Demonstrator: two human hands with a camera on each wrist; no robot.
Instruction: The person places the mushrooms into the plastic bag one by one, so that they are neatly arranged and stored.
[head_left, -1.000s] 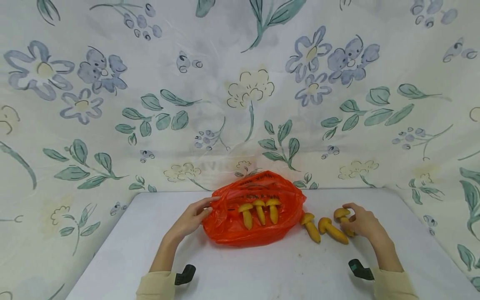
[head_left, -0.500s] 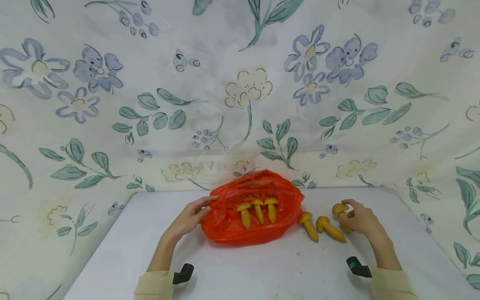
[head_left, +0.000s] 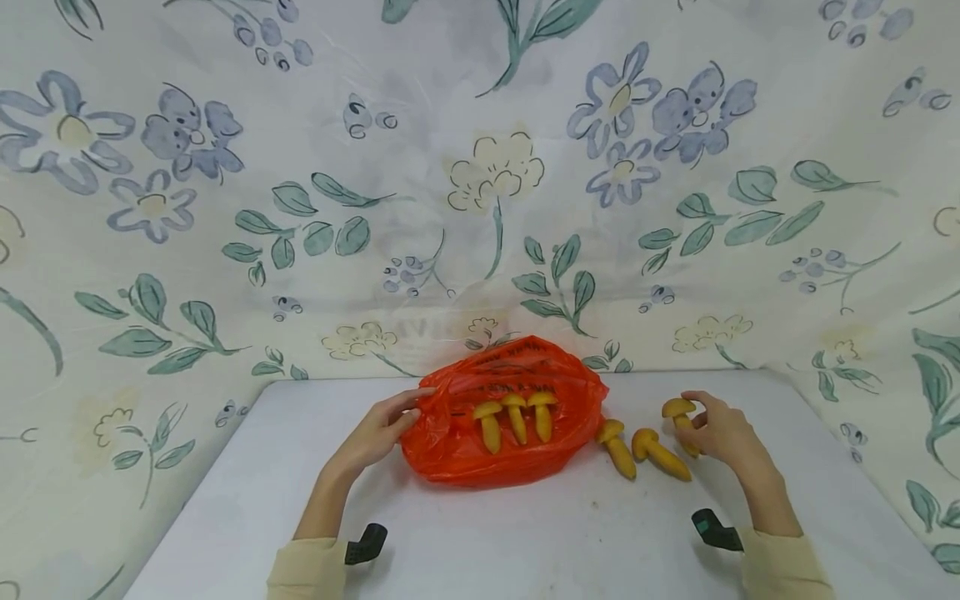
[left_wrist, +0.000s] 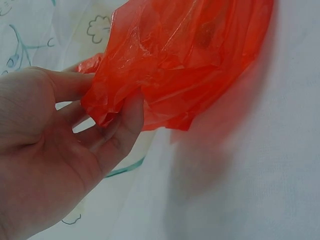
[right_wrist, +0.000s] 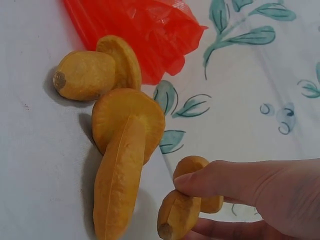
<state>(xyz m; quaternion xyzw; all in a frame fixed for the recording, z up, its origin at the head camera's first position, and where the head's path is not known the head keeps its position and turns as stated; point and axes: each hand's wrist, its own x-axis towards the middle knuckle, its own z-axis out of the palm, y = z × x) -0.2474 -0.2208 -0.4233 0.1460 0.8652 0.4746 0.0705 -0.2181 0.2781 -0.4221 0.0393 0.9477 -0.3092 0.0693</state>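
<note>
L hand pinching L edge of red bag, lower ctr. R hand gripping held mushroom betw. thumb & fingers, lower rt. Three mushrooms on/in bag, can't tell which; two loose mushrooms on white table betw.

Red bag: black lettering in rows across its far part, too crumpled and blurred to read.
Floral backdrop: faint letter-like marks low down, beyond the bag's left end; illegible.
</note>
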